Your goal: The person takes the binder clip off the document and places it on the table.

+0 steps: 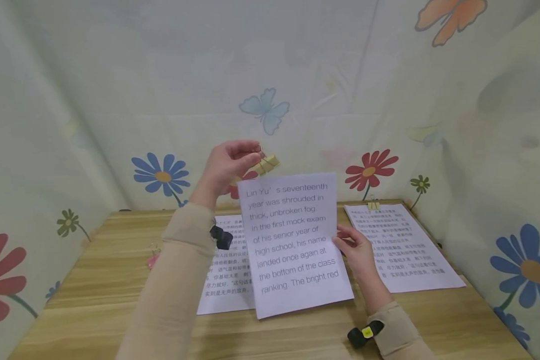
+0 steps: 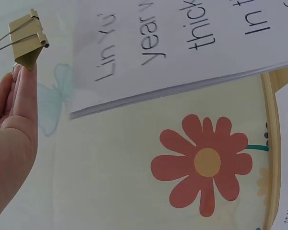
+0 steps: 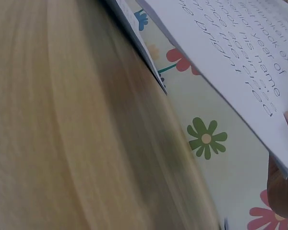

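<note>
My left hand [image 1: 232, 162] pinches a yellow binder clip [image 1: 267, 164] by its wire handles, just above the top edge of a paper stack. In the left wrist view the clip [image 2: 26, 38] stands apart from the sheets. My right hand [image 1: 356, 250] grips the right edge of that stack of papers [image 1: 292, 245], thumb in front and fingers behind. The stack is held up over the table, tilted, with large English print facing me. From the right wrist camera, the fingers [image 3: 282, 191] show at the edge of the sheets.
On the wooden table [image 1: 117, 300] lie Chinese-printed sheets [image 1: 225, 300], partly behind the raised stack. At the right, another printed stack [image 1: 400, 250] bears a yellow binder clip [image 1: 373, 205] on its top edge. A small pink clip [image 1: 153, 261] sits left, partly hidden by the left sleeve.
</note>
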`<state>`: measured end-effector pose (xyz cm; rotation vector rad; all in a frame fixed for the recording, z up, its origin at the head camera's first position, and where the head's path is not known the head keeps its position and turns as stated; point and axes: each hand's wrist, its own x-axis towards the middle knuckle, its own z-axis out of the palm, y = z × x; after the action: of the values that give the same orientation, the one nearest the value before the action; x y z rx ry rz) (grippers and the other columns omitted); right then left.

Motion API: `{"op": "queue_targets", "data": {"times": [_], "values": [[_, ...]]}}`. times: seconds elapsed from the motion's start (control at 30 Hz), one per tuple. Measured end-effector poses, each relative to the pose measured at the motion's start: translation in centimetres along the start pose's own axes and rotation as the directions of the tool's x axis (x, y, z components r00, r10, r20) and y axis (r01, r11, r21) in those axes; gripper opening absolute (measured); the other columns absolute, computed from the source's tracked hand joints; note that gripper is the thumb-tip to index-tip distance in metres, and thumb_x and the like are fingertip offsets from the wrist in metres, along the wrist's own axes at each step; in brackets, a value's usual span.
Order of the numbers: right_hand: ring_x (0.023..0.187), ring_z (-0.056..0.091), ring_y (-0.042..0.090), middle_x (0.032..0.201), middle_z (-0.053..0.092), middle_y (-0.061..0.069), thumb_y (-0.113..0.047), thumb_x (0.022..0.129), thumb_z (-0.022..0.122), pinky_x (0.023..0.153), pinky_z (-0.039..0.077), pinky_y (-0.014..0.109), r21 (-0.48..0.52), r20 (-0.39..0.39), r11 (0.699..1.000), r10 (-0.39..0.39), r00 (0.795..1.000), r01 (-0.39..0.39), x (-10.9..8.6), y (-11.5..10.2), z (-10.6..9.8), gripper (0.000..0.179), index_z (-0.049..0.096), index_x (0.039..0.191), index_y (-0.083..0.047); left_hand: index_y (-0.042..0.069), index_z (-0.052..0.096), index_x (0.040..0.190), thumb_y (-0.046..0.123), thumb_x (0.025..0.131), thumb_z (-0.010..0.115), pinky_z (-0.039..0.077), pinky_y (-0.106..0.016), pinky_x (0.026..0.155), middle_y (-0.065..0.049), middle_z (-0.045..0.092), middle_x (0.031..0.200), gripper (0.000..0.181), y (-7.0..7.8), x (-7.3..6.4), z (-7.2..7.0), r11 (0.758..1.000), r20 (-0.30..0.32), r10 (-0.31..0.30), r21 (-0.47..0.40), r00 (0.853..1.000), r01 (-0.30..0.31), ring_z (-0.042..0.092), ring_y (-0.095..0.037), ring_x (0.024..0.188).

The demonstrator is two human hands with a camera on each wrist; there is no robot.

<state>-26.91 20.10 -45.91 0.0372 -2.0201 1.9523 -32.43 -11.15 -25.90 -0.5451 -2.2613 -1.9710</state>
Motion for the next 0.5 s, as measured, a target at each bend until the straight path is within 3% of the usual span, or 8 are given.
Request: {"op": "queue_targets", "data": {"times": [0.23,0.33,0.5], "values": [[0.077,0.065,0.009,0.091,0.06,0.0,0.01,0.087,0.067,0.075,0.056,0.021,0.028,0.003,0.998,0.051,0.999,-0.051,0.1,0.4,-0.2,0.037,0.062,0.123,0.006,0.007,0.063,0.13,0.019,0.09,0.075,0.054,-0.039,0.092,-0.009,0.067,0.121,0.044,0.0,-0.9,-0.5,0.997,0.007,0.075,0.014,0.997,-0.075,0.065,-0.021,0.111],[0.077,0.064,0.009,0.093,0.06,0.001,0.01,0.088,0.067,0.076,0.056,0.022,0.034,0.009,0.998,0.061,0.998,-0.062,0.2,0.5,-0.2,0.037,0.062,0.124,0.006,0.006,0.063,0.131,0.019,0.09,0.074,0.053,-0.033,0.092,-0.01,0.068,0.121,0.044,-0.3,-1.4,-0.6,0.995,0.006,0.094,0.028,0.996,-0.094,0.065,-0.021,0.111],[0.077,0.065,0.009,0.093,0.059,0.001,0.009,0.088,0.068,0.076,0.056,0.022,0.054,0.006,0.995,0.078,0.997,-0.079,0.4,0.6,-0.4,0.037,0.061,0.124,0.007,0.01,0.064,0.131,0.024,0.091,0.074,0.054,-0.026,0.079,-0.006,0.068,0.121,0.044,-1.2,-2.2,-0.8,0.994,-0.01,0.092,0.055,0.996,-0.091,0.065,-0.019,0.105]]}}
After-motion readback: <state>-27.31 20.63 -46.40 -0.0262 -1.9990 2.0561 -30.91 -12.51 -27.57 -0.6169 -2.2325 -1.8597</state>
